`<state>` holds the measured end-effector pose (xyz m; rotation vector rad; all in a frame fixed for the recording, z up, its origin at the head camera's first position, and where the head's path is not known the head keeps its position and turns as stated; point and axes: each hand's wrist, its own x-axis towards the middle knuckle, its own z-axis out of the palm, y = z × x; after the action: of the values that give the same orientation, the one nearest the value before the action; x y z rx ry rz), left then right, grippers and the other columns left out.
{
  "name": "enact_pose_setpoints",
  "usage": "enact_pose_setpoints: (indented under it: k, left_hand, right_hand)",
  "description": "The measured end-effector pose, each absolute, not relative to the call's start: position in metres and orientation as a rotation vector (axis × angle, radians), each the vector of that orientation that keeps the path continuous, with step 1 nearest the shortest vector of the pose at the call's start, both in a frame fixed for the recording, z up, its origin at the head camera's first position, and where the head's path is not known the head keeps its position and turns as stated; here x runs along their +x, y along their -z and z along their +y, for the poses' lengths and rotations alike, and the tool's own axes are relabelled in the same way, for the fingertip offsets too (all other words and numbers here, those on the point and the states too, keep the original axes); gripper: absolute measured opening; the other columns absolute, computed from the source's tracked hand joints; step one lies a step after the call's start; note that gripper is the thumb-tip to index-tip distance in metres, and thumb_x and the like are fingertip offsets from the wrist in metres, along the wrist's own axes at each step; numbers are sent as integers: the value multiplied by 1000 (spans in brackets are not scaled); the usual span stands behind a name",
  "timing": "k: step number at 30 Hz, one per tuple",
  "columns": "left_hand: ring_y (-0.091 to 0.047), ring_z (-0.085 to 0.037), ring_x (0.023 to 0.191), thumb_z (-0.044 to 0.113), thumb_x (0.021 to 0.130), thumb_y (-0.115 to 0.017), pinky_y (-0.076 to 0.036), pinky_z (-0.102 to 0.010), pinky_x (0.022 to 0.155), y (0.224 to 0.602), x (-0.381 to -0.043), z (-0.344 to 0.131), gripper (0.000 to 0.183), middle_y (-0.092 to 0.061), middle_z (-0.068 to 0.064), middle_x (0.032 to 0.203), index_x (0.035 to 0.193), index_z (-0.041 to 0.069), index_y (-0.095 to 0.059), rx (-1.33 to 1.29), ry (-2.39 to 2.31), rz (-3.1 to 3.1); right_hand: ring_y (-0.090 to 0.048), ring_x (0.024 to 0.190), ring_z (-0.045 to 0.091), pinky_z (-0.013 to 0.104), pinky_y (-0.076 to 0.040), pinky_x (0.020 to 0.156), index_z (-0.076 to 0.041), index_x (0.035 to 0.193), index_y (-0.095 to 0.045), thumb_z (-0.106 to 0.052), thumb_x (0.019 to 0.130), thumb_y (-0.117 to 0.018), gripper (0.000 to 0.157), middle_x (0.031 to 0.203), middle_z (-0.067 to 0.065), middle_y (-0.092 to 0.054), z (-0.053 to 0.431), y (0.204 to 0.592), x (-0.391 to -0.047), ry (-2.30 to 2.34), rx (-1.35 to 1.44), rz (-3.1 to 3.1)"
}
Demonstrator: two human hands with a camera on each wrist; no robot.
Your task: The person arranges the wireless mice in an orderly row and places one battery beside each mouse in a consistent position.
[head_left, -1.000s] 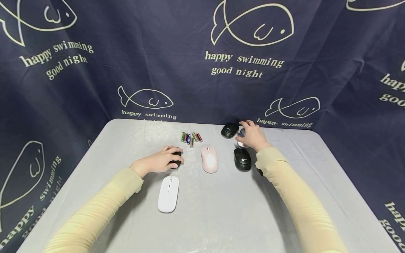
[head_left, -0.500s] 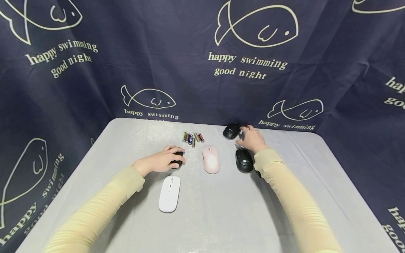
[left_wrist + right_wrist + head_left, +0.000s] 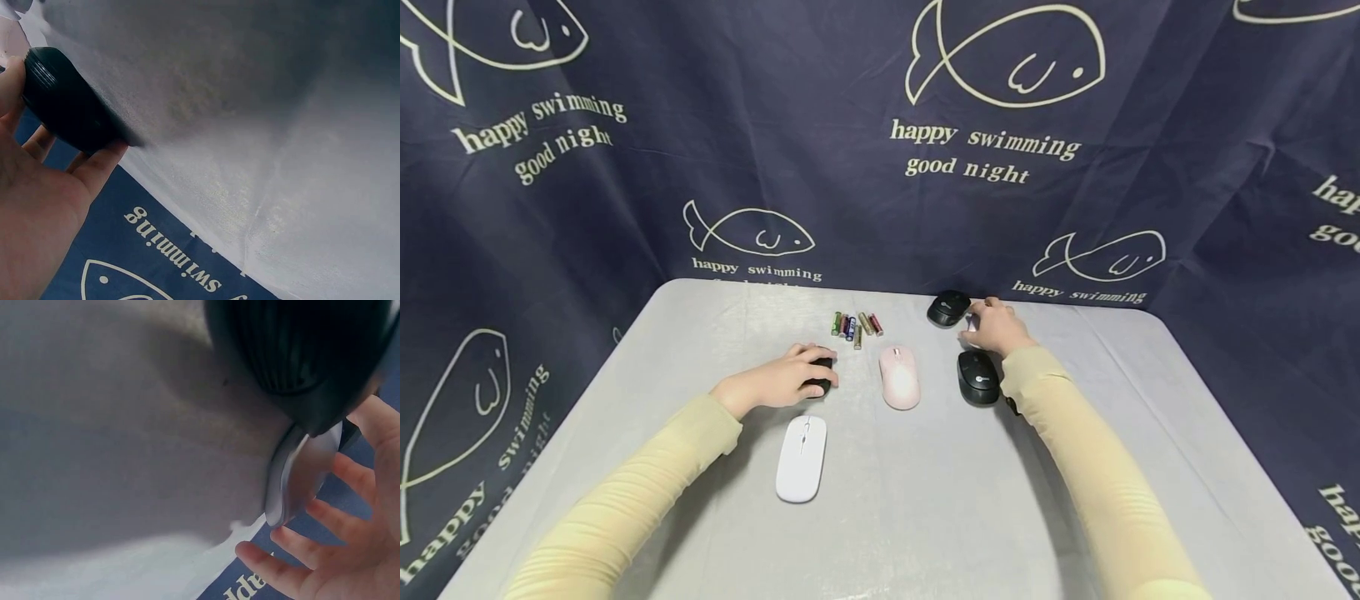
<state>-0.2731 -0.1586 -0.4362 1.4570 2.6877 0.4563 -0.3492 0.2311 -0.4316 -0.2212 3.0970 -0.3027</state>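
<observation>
From my head, my right grip (image 3: pixel 997 327) sits nearer the desk's (image 3: pixel 917 517) far edge than my left grip (image 3: pixel 782 381). Left wrist: that one holds a black mouse (image 3: pixel 65 100). Right wrist: my fingers (image 3: pixel 350 522) spread wide along a pale mouse (image 3: pixel 306 478) by that edge.

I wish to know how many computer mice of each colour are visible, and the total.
Black rounded computer mice: 3
White flat computer mouse: 1
Pink rounded computer mouse: 1
Silvery computer mouse, partly hidden: 1
Total: 6
Uncounted: dark object beside right sleeve, mostly hidden.
</observation>
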Motion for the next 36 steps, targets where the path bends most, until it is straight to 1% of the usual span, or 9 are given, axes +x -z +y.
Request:
enact_pose_setpoints:
  k: [5,9,13,17,28,36]
  left_hand:
    - [-38,-48,124,15,91,-60,-31,-59,104,434,-272,-158,22,-47,-23,136,112,13,-65,1449,-460,2688]
    - [-38,-48,125,16,92,-60,-31,-58,104,433,-271,-158,22,-46,-23,137,113,14,-65,1430,-459,2684]
    - [-39,-48,124,15,92,-60,-32,-58,104,433,-271,-158,22,-46,-23,137,113,14,-65,1427,-450,2688]
    - [-39,-48,124,14,91,-60,-32,-58,103,434,-271,-158,22,-47,-23,137,112,14,-65,1433,-450,2690]
    - [-38,-48,125,14,92,-60,-31,-59,104,436,-273,-158,22,-46,-23,137,113,15,-65,1427,-439,2700]
    - [-38,-48,125,14,92,-60,-31,-59,104,436,-272,-158,22,-46,-23,137,112,15,-65,1425,-443,2697]
  right_hand:
    - [-49,104,50,60,-47,82,-9,119,-61,-38,79,-68,50,132,23,-45,231,434,-351,267,-266,3107]
    - [-46,104,47,59,-47,81,-9,116,-62,-37,82,-64,44,132,23,-45,230,436,-353,271,-246,3099]
    - [-45,105,47,58,-45,84,-8,116,-63,-34,86,-60,39,131,24,-45,229,436,-354,292,-246,3100]
    - [-44,104,47,57,-44,85,-7,115,-63,-31,87,-59,36,129,25,-46,228,437,-356,303,-257,3105]
    - [-47,103,45,51,-37,89,-5,112,-64,-29,85,-63,37,120,25,-53,230,439,-356,288,-318,3141]
    - [-45,102,46,53,-40,85,-5,112,-65,-28,84,-64,36,120,25,-51,230,437,-354,342,-293,3144]
